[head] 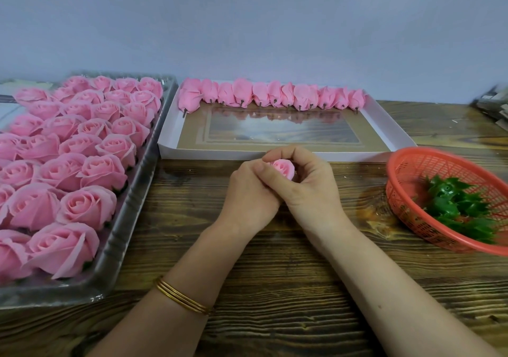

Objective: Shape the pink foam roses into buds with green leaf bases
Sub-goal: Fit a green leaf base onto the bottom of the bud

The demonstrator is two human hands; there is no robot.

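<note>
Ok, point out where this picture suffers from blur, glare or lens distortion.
Head view throughout: soft, even light; the rose gripped by the left hand and right hand is sharp; the glossy window of the white box mirrors the buds; the red basket smears near the right edge; the rim of the clear tray looks bowed by the wide lens.

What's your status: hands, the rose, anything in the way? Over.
Left hand and right hand both gripping one pink rose. Green leaf bases sit in the red basket. Nothing between hands and basket.
</note>
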